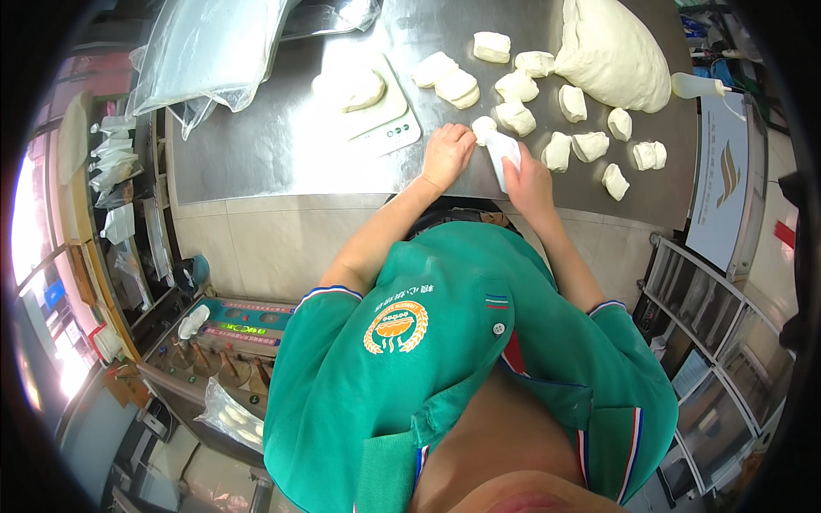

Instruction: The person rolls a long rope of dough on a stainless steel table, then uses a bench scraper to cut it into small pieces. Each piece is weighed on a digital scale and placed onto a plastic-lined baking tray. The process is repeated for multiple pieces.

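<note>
My right hand (pixel 531 183) grips a white dough scraper (pixel 501 157), its far end against a small piece of dough (pixel 483 129) on the steel table (pixel 269 157). On the other side of that piece, my left hand (pixel 447 152) rests with its fingers curled and the fingertips at the dough; whether they pinch it is hidden. Cut dough chunks lie around and beyond the hands, among them a pale chunk (pixel 515 118) just past the scraper. A large mass of dough (pixel 612 58) spreads at the far right.
A white digital scale (pixel 391 131) left of my hands bears a lump of dough (pixel 364 90). Plastic-covered trays (pixel 211 51) stand at the far left. A squeeze bottle (pixel 699 85) lies at the right edge. Metal racks (pixel 712 327) stand to the right.
</note>
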Tool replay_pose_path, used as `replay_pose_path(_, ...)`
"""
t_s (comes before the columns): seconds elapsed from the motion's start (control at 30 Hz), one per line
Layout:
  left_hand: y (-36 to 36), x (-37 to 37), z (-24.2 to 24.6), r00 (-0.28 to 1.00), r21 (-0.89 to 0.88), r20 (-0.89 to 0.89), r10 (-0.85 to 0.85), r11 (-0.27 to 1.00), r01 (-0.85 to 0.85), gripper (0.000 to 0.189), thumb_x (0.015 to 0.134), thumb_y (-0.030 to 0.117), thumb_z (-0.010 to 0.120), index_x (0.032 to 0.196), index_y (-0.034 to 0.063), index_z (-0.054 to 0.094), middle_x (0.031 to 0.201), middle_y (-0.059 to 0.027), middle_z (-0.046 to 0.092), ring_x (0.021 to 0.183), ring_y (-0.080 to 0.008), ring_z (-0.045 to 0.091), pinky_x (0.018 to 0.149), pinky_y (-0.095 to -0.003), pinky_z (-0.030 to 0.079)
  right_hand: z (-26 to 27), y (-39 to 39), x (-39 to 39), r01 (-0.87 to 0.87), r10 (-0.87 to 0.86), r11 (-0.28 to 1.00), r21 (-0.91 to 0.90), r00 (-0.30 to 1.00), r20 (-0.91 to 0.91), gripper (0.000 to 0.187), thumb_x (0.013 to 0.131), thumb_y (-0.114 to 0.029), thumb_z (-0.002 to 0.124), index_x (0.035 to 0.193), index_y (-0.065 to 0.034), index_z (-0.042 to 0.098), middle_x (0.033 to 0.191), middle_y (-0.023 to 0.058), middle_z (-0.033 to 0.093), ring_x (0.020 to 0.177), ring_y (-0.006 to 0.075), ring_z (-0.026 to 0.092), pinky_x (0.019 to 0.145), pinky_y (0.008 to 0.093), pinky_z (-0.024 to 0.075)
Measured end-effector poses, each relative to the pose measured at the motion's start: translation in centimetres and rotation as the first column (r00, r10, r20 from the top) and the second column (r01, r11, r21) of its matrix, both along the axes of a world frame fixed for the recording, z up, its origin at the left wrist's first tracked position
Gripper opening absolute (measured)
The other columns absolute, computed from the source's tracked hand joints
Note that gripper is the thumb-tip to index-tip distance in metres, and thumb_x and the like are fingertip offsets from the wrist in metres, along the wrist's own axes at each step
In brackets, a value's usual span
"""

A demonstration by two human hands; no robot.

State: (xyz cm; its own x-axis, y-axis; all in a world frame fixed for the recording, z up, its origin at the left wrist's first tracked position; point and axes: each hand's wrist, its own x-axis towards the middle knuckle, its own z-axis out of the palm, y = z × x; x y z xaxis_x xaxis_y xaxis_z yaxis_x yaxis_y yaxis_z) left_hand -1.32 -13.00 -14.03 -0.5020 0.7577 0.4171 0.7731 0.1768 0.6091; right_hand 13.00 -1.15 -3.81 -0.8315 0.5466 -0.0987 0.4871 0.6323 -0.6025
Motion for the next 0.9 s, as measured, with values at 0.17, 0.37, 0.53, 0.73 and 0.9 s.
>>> replay_pose_path(0.17, -0.4, -0.1, 2.3, 0.988, -0.154, 0.153, 0.001, 0.988, 0.023, 0.045, 0.077, 0.019, 0.081, 0.117, 0.0083, 0.062, 0.115, -0.0102, 0.063, 0.107, -0.0317, 0.059, 0.09, -0.0437, 0.048, 0.0, 1.2, -2.1, 0.033, -0.039, 0.995, -0.093, 0.997, -0.067, 0.035, 0.092, -0.023, 0.063, 0.119, -0.0009, 0.064, 0.087, 0.0295, 0.069, 0.082, 0.0481, 0.067, 0.072, 0.0543, 0.0516)
replay_pose_path(0.37, -6.0, -10.2, 10.9, 0.979, 0.154, 0.013, 0.201, 0.967, -0.201, 0.086, 0.08, 0.03, 0.082, 0.153, 0.0091, 0.042, 0.16, -0.0205, 0.034, 0.143, -0.0405, 0.038, 0.116, -0.052, 0.032, 1.0, 1.0, 0.9, -0.122, 0.125, 0.992, -0.027, 0.979, 0.164, 0.034, 0.093, -0.021, 0.059, 0.119, 0.0001, 0.061, 0.081, 0.0259, 0.069, 0.076, 0.0461, 0.067, 0.068, 0.0549, 0.0508)
replay_pose_path(0.53, -9.1, -17.3, 9.6, 0.871, -0.255, -0.489, 0.035, 0.95, -0.181, 0.063, 0.096, 0.051, 0.057, 0.149, 0.019, 0.05, 0.16, -0.008, 0.039, 0.143, -0.0283, 0.041, 0.116, -0.0508, 0.032, -0.4, 0.7, 1.4, -0.137, 0.123, 0.989, 0.056, 0.969, 0.212, 0.033, 0.094, -0.022, 0.058, 0.119, -0.0002, 0.059, 0.079, 0.0245, 0.069, 0.074, 0.0445, 0.067, 0.068, 0.0548, 0.0516)
replay_pose_path(0.73, -6.2, -17.2, 5.8, 0.947, -0.036, 0.011, 0.321, 0.947, -0.32, 0.022, 0.102, 0.026, 0.056, 0.101, 0.006, 0.064, 0.101, -0.0119, 0.065, 0.096, -0.0313, 0.063, 0.083, -0.0452, 0.048, -0.2, 0.6, 1.4, -0.132, 0.12, 0.99, 0.047, 0.973, 0.2, 0.037, 0.094, -0.023, 0.059, 0.123, 0.0006, 0.059, 0.079, 0.0256, 0.069, 0.073, 0.0449, 0.067, 0.066, 0.0547, 0.0513)
replay_pose_path(0.9, -9.8, -15.8, 8.9, 0.843, 0.273, 0.093, 0.529, 0.801, -0.533, 0.022, 0.102, 0.014, 0.047, 0.091, 0.0009, 0.061, 0.081, -0.0172, 0.058, 0.071, -0.0358, 0.057, 0.065, -0.0413, 0.046, 0.1, 0.7, 1.4, -0.145, 0.135, 0.989, 0.037, 0.969, 0.205, 0.027, 0.094, -0.021, 0.059, 0.113, -0.0017, 0.06, 0.077, 0.0238, 0.068, 0.072, 0.044, 0.067, 0.066, 0.0547, 0.051)
